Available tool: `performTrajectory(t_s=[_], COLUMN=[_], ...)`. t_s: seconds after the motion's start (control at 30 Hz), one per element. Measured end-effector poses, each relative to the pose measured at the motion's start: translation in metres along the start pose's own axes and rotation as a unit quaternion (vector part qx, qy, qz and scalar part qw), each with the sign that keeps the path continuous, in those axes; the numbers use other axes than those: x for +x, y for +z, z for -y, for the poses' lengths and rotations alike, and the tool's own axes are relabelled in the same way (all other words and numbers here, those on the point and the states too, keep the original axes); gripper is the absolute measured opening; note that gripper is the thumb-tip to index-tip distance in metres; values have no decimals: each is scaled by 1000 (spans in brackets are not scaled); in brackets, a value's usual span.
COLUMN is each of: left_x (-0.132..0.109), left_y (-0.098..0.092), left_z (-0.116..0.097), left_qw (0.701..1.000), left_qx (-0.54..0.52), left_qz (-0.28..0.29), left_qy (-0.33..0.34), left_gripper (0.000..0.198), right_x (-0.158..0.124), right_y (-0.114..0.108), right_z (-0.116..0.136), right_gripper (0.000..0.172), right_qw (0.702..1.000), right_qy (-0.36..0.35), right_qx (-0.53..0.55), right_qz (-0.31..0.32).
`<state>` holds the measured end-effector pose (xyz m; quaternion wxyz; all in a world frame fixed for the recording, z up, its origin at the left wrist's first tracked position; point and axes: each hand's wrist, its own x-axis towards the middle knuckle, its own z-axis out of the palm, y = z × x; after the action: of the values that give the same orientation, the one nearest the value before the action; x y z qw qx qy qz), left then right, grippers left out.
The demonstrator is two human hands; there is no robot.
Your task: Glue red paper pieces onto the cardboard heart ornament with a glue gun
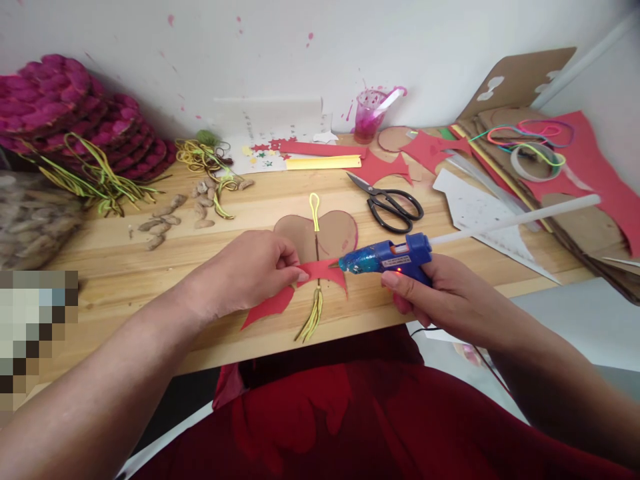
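Note:
My right hand (425,290) is wrapped round a blue hot glue gun (385,257) with a long white glue stick out of its back and a small orange light on. Its nozzle points left, at the right part of a red paper piece (325,270); whether it touches I cannot tell. Fingers of my left hand (260,267) pinch the paper's left part. The paper lies over a heart-shaped cardboard piece (337,233) outlined in red. A yellow cord loop (315,210) rises above the heart's top, and a yellow-green tassel (313,317) hangs below the paper.
Black-handled scissors (395,207) lie behind the glue gun. Peanuts (163,223) and cord bundles are at the left, near stacked magenta pieces (50,100). A stained plastic cup (369,117) stands against the wall. Red paper scraps (435,150) and cardboard fill the right back.

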<state>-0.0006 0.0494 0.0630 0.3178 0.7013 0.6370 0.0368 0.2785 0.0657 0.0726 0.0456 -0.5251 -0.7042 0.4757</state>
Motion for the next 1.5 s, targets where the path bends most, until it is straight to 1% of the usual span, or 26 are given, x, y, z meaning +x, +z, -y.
performTrajectory(t_s=[0.23,0.37,0.43,0.5,0.57,0.6,0.63,0.7,0.73,0.8,0.9,1.0,1.17,1.27,1.37,1.5], left_x=[1,0,-4,-11,-21,-27,-33,-44,-48,-53,-54,-52,-50,-49,-48,-50], left_y=[-1,0,4,11,22,28,33,44,48,54,60,64,65,63,58,57], left_z=[-1,0,2,2,1,0,-1,-5,-8,-12,-19,-25,-29,-29,-27,-25], left_qw=[1000,999,998,991,977,970,964,952,947,934,912,900,908,912,920,926], left_qx=[18,34,47,65,85,96,110,147,172,232,319,362,372,366,342,307], left_qz=[1,-8,-43,-116,-191,-215,-225,-230,-223,-209,-194,-188,-142,-131,-133,-160], left_qy=[-7,-21,-22,-4,40,70,94,139,157,175,168,151,132,130,136,149], left_gripper=[26,28,27,24,18,13,12,29,36,47,54,56,58,57,56,57], right_x=[-2,-2,-2,-2,-3,-4,-4,-5,-6,-6,-5,-3,0,1,1,3], right_y=[0,1,2,2,2,2,2,1,1,0,-2,-3,-2,0,3,4], right_z=[1,2,1,0,-1,-1,-1,0,0,2,4,5,8,10,10,9], right_gripper=[46,48,49,49,50,50,50,48,47,44,42,45,47,44,41,39], right_qw=[999,998,998,997,997,998,998,999,1000,1000,1000,999,999,999,998,997], right_qy=[-34,-41,-44,-46,-45,-43,-39,-26,-15,6,10,-2,1,-4,-29,-51], right_qx=[-39,-52,-54,-55,-55,-53,-51,-34,-22,2,6,-11,-11,-20,-36,-44], right_qz=[-3,-4,-9,-14,-15,-15,-15,-11,-8,-3,-15,-31,-33,-32,-32,-39])
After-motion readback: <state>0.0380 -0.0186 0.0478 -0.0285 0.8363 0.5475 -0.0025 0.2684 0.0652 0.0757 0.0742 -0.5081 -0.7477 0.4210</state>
